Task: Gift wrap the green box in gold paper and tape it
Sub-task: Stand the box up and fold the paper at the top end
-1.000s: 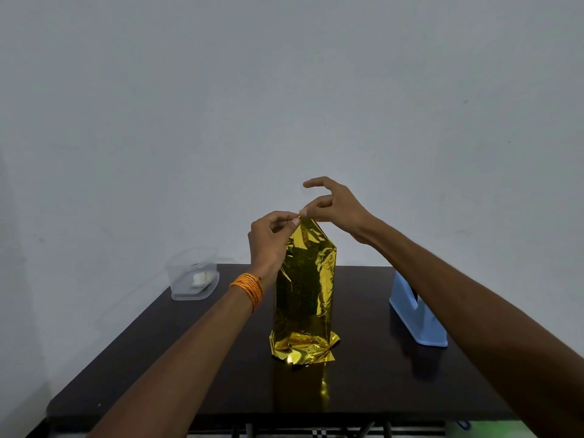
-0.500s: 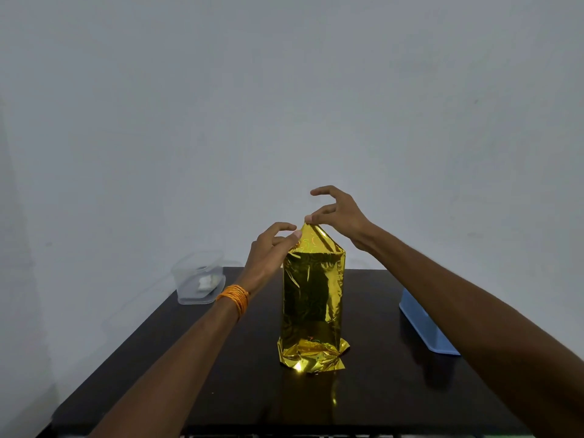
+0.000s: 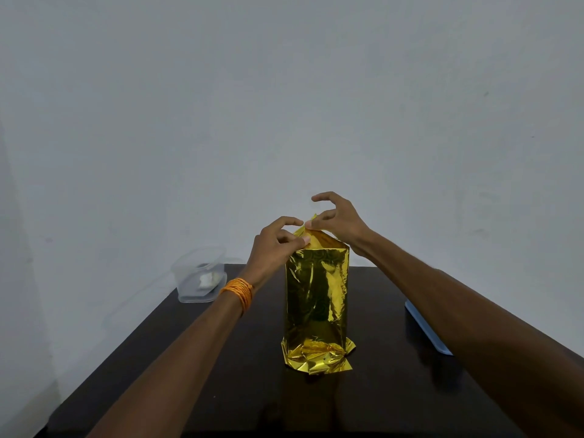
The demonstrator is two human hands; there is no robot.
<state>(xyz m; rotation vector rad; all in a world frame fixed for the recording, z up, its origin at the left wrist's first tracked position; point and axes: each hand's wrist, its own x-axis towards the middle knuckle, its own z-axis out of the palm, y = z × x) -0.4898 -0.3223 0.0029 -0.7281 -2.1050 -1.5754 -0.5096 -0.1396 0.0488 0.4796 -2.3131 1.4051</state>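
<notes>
Gold paper [image 3: 317,295] stood as a tall upright parcel near the middle of the dark tabletop [image 3: 205,390]. Green box: fully covered, not visible to me. The lower end of the wrap was crumpled, its folds flared out flat on the tabletop, with a faint gold reflection in the glossy surface in front. The front face was creased and carried dark reflections. The top end was gathered into a sloping peak.

Left hand [image 3: 273,246]: at the parcel's upper left, thumb and fingers curled, pinching the gold paper just below the peak on its left slope. I noted a band of orange thread [image 3: 238,292] around that wrist.

Right hand [image 3: 341,221]: at the upper right, thumb and a finger nipping the very tip of the peak. One finger arched up clear of the paper. The fingertips of the two hands sat just beside each other; I could not tell whether they touched.

Both forearms were bare and stretched out over the tabletop.

Far left corner of the tabletop: a clear plastic container [image 3: 199,276] with something small and white [image 3: 208,279] inside, well apart from the parcel. Right side: a light blue object [image 3: 426,331], mostly hidden behind the right forearm; I could not make out what it was. A plain grey wall [image 3: 284,105] stood behind everything.
</notes>
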